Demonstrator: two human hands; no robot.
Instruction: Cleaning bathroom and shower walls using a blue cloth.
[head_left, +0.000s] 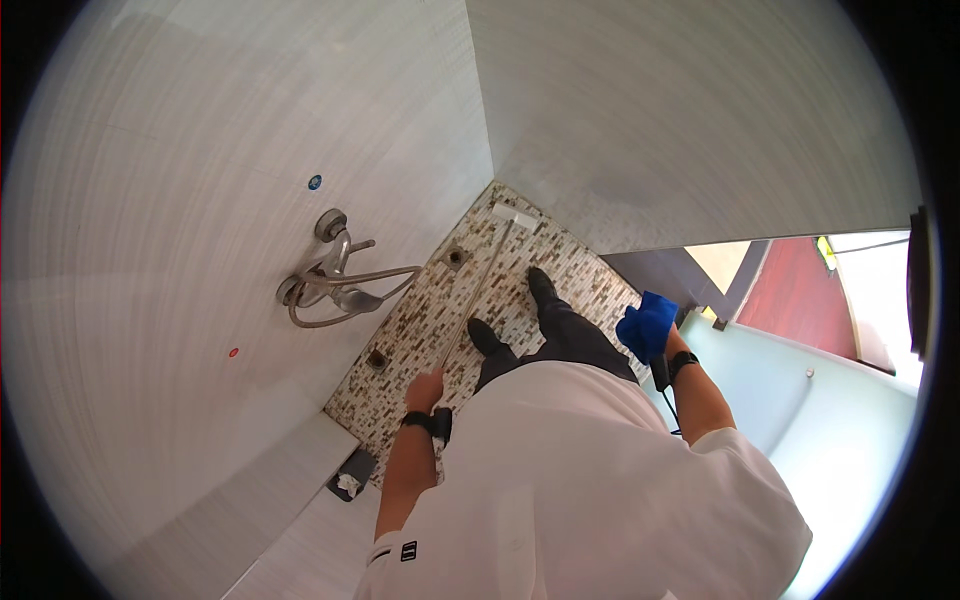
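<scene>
My left hand (424, 389) is closed round the upper end of a long thin pole. The pole belongs to a long-handled floor tool (482, 290) that slants away from me. Its white rectangular head (515, 216) rests on the tiles near the far corner; whether it is a brush or a squeegee I cannot make out. At my right side, my right hand (674, 343) grips a bunched blue cloth (650, 322), which hides most of the fingers. A black object with a thin cable (660, 374) hangs by that wrist.
A metal shower mixer (340, 262) with a looped hose juts from the left wall. The mosaic floor (400, 335) has two square drains, one (454, 258) beside the pole. A dark box (352, 474) holding white paper is at lower left. A glass panel (770, 375) stands at right.
</scene>
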